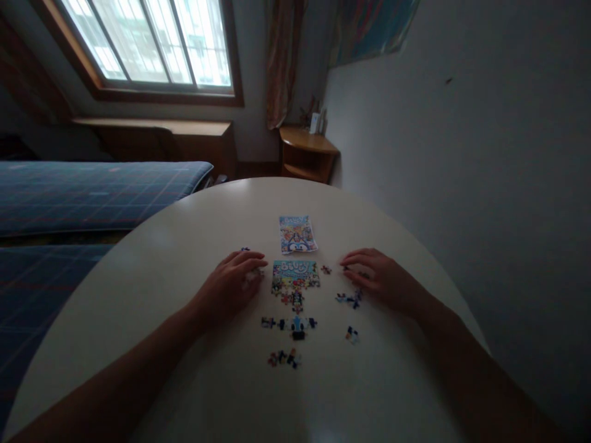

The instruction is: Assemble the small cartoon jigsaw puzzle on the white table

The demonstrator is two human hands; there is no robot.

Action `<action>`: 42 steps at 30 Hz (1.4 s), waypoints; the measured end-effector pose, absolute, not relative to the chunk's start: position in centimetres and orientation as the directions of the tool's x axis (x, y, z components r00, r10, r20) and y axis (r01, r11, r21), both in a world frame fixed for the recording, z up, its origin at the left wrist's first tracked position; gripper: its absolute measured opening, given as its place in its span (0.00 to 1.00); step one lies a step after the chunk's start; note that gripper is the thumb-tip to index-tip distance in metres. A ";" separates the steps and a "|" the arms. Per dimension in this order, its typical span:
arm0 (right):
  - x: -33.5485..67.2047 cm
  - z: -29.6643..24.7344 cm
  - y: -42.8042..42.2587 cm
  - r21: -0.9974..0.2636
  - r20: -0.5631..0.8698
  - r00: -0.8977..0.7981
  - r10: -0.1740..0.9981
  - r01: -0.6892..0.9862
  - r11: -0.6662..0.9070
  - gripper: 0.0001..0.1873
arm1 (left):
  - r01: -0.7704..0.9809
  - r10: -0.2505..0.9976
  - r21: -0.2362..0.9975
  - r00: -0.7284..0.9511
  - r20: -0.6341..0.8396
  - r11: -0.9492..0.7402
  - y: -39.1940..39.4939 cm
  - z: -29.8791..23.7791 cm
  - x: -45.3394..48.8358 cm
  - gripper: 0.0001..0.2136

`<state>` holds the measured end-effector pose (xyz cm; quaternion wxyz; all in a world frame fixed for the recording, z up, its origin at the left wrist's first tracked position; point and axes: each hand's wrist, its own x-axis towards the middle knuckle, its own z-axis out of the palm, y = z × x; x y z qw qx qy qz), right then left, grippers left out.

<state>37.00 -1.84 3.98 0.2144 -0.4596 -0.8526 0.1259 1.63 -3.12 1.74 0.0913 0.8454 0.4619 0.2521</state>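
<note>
A partly joined jigsaw puzzle [295, 274] lies on the white round table between my hands, its top rows assembled under a "Bluey" title. Left of it, my left hand [231, 284] rests with fingers bent and thumb apart, over a piece that is mostly hidden. On the other side, my right hand [379, 278] hovers low with fingers spread above small dark pieces. One loose puzzle piece [325, 269] sits between the puzzle and my right fingertips. Below the puzzle is a joined strip of pieces [295, 325], with a further cluster [284, 358] nearer me.
A printed picture sheet [297, 235] lies beyond the puzzle. More pieces [351, 299] and a small joined group [351, 335] are at right. The table [221, 212] stands beside a plaid-covered bed [92, 191] and a wall. A corner shelf [309, 140] is behind.
</note>
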 end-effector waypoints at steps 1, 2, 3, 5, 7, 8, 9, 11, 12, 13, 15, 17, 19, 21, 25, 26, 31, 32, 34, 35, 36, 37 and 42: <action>37.6 4.1 -1.7 -0.417 0.232 -0.465 0.854 0.746 0.519 0.11 | 0.759 0.836 0.367 0.423 0.350 -0.538 -3.0 2.0 1.2 0.12; 38.1 4.2 -1.7 -0.428 0.213 -0.444 0.870 0.758 0.492 0.13 | 0.774 0.841 0.349 0.421 0.340 -0.528 -2.9 2.2 0.6 0.12; 38.4 4.2 -1.7 -0.444 0.190 -0.429 0.883 0.765 0.467 0.14 | 0.790 0.846 0.332 0.409 0.342 -0.516 -2.7 2.4 0.1 0.13; 38.8 4.2 -1.7 -0.486 0.136 -0.418 0.898 0.762 0.428 0.15 | 0.826 0.865 0.309 0.363 0.347 -0.471 -2.4 2.6 -0.8 0.13; 38.8 4.1 -1.7 -0.528 0.089 -0.431 0.898 0.744 0.410 0.15 | 0.848 0.887 0.312 0.328 0.326 -0.429 -2.1 2.7 -1.5 0.13; 38.7 4.0 -1.7 -0.544 0.073 -0.443 0.893 0.733 0.408 0.15 | 0.853 0.896 0.321 0.317 0.310 -0.412 -1.9 2.7 -1.8 0.13; 38.6 3.9 -1.7 -0.555 0.065 -0.454 0.889 0.724 0.410 0.14 | 0.855 0.905 0.330 0.308 0.295 -0.399 -1.8 2.6 -1.9 0.13; 38.6 3.7 -1.7 -0.567 0.054 -0.467 0.883 0.713 0.412 0.14 | 0.856 0.915 0.347 0.298 0.273 -0.382 -1.5 2.4 -2.2 0.13; 38.6 3.7 -1.7 -0.570 0.052 -0.471 0.881 0.710 0.413 0.13 | 0.856 0.918 0.354 0.294 0.267 -0.377 -1.4 2.2 -2.2 0.13; 38.6 3.6 -1.7 -0.571 0.053 -0.472 0.880 0.709 0.414 0.13 | 0.856 0.920 0.359 0.289 0.266 -0.373 -1.3 2.1 -2.3 0.13; 38.5 3.6 -1.7 -0.569 0.061 -0.474 0.879 0.706 0.421 0.13 | 0.856 0.920 0.363 0.280 0.275 -0.369 -1.2 2.0 -2.3 0.12; 38.3 3.7 -1.7 -0.567 0.075 -0.475 0.877 0.703 0.429 0.13 | 0.850 0.914 0.366 0.282 0.291 -0.379 -1.1 1.9 -2.2 0.11; 38.0 3.8 -1.7 -0.558 0.087 -0.474 0.876 0.705 0.437 0.14 | 0.838 0.903 0.368 0.298 0.310 -0.403 -1.2 1.9 -1.9 0.11; 37.7 4.0 -1.7 -0.544 0.103 -0.475 0.874 0.708 0.449 0.13 | 0.825 0.890 0.368 0.316 0.329 -0.429 -1.3 1.9 -1.5 0.11; 37.5 4.0 -1.7 -0.529 0.121 -0.471 0.874 0.714 0.458 0.13 | 0.790 0.861 0.370 0.369 0.351 -0.489 -1.7 1.9 -0.5 0.10; 37.5 3.9 -1.7 -0.527 0.124 -0.468 0.875 0.716 0.458 0.13 | 0.779 0.852 0.368 0.389 0.350 -0.507 -1.8 1.8 -0.3 0.09; 37.6 3.6 -1.7 -0.494 0.136 -0.464 0.875 0.734 0.466 0.13 | 0.750 0.828 0.356 0.466 0.312 -0.557 -2.2 1.7 0.4 0.09; 37.6 3.6 -1.6 -0.495 0.134 -0.465 0.875 0.734 0.465 0.13 | 0.752 0.832 0.361 0.466 0.302 -0.552 -2.2 1.7 0.5 0.08; 37.6 3.5 -1.6 -0.504 0.133 -0.466 0.874 0.728 0.465 0.13 | 0.757 0.843 0.374 0.456 0.285 -0.536 -2.2 1.8 0.6 0.07; 37.6 3.5 -1.6 -0.509 0.133 -0.467 0.874 0.725 0.465 0.13 | 0.759 0.847 0.379 0.452 0.279 -0.530 -2.2 1.8 0.7 0.06; 37.5 3.5 -1.6 -0.512 0.134 -0.468 0.874 0.722 0.465 0.13 | 0.760 0.850 0.382 0.449 0.276 -0.525 -2.1 1.8 0.7 0.06; 37.5 3.5 -1.6 -0.512 0.133 -0.468 0.874 0.722 0.465 0.13 | 0.761 0.852 0.384 0.447 0.273 -0.523 -2.1 1.8 0.7 0.06; 37.4 3.7 -1.8 -0.527 0.114 -0.463 0.879 0.722 0.448 0.14 | 0.767 0.859 0.387 0.445 0.251 -0.511 -2.0 1.8 0.1 0.08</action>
